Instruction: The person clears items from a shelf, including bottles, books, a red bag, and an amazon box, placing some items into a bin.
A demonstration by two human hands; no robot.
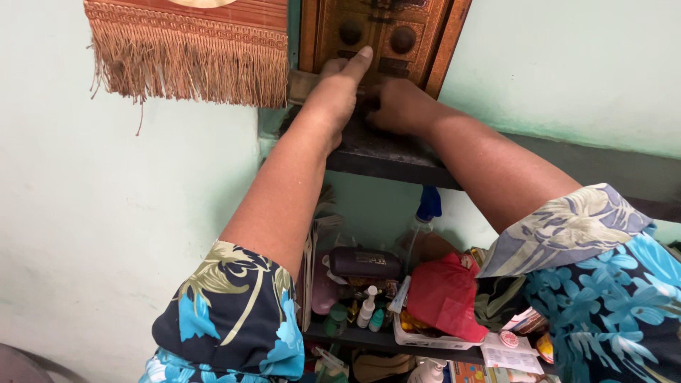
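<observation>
Both arms reach up to a dark shelf (397,159) high on the wall. My left hand (339,89) rests against a carved brown wooden box (383,35) standing on the shelf, index finger stretched up along its front, the other fingers curled around a small pale object (301,85) at the box's left side. My right hand (397,106) sits closed at the foot of the box, fingers turned away from me; what it grips is hidden. Both sleeves are dark blue with a floral print.
A woven mat with a straw fringe (188,53) hangs on the pale green wall at upper left. A lower shelf (369,340) is crowded with a red pouch (443,294), a dark case (364,262), a spray bottle (425,209), small bottles and papers.
</observation>
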